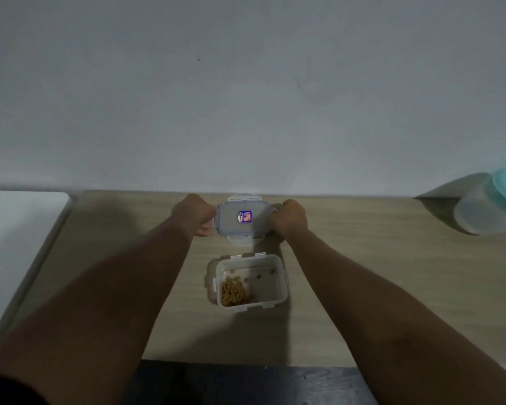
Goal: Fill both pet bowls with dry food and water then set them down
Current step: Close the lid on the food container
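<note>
lid sticker unreadable, jug cut off right

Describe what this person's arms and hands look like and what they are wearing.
Both forearms are bare from elbow to wrist, with no sleeves showing. The left hand and right hand wear no gloves; no watch, bracelet or ring is visible. A dark patch at the lower left corner may be clothing, but it is unclear.

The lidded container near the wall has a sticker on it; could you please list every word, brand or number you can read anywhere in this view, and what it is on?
Sticker on the lid of the far container: blue and red with print, too small and blurred to read.
No other text, number or sign is visible anywhere in the view.
</note>
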`<state>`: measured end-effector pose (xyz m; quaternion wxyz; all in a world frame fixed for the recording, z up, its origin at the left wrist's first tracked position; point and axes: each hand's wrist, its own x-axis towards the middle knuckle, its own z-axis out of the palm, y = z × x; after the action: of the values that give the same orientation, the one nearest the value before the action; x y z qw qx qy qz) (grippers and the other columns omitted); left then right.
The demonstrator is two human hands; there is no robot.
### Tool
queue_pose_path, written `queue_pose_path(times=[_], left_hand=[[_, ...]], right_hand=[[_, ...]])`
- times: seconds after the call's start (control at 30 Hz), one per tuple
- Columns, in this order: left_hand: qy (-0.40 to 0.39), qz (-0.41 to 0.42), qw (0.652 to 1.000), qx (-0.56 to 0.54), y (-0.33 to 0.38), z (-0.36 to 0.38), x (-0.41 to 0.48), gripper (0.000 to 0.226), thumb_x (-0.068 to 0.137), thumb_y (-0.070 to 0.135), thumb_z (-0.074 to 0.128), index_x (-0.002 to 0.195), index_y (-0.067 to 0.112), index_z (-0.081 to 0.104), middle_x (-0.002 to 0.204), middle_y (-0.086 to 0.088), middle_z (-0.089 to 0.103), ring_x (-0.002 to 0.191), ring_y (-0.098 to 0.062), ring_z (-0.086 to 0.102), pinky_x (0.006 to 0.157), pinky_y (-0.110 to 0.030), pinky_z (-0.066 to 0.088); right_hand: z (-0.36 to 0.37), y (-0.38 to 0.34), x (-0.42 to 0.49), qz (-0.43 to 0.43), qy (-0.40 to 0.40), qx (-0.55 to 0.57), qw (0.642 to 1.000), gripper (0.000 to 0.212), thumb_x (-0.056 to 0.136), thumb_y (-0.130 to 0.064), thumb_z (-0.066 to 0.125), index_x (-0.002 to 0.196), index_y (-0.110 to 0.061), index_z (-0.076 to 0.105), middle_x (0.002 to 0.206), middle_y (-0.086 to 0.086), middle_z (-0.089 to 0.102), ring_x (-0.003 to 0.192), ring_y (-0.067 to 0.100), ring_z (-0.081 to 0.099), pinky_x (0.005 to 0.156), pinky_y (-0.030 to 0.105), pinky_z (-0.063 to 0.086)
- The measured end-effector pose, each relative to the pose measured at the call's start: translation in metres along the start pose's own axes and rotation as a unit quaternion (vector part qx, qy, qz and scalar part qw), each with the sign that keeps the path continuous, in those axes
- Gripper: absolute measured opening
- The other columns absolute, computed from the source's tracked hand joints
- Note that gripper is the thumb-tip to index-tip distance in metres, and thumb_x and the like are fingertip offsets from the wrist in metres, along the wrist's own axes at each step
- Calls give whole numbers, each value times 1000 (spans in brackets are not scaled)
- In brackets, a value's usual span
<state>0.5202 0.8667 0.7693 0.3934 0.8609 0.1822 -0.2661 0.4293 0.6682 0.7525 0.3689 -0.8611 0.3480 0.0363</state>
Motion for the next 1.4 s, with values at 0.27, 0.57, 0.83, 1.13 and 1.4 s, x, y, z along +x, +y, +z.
queue_pose_path(times=[0.27,0.57,0.83,1.13,1.4], left_hand=[[-11,-61,997,-49,-5,10,6,19,86,-11,58,74,4,57,60,-12,51,36,-18,45,59,-42,57],[-66,-2,986,-154,28,-40,-59,12,93,-4,58,87,4,64,81,-10,59,63,-16,56,53,-48,60],[-48,16,991,-128,-46,-43,-137,10,88,-4,62,94,2,69,85,-13,66,66,-20,63,40,-36,56],[43,163,981,92,-130,9,-137,71,71,57,60,136,30,52,132,-3,64,119,-26,63,100,-41,52],[73,185,976,86,-136,26,-148,58,67,72,49,114,38,53,103,8,68,85,-16,70,73,-38,62]], right_hand=[[3,6,26,97,3,70,993,28,71,-23,72,94,-7,75,95,12,74,91,27,71,70,28,56],[-51,-4,-8,36,42,280,958,14,75,-7,63,78,-20,68,85,8,70,69,27,71,71,43,62],[-51,38,-103,1,6,279,960,13,79,-5,67,89,-12,70,84,11,69,66,21,65,64,38,61],[-25,70,-145,-49,-26,138,989,46,82,-30,72,122,-9,63,115,10,68,109,27,64,98,34,48],[-15,75,-156,-71,-59,113,989,33,80,-32,74,104,-9,69,97,9,71,89,26,66,78,32,50]])
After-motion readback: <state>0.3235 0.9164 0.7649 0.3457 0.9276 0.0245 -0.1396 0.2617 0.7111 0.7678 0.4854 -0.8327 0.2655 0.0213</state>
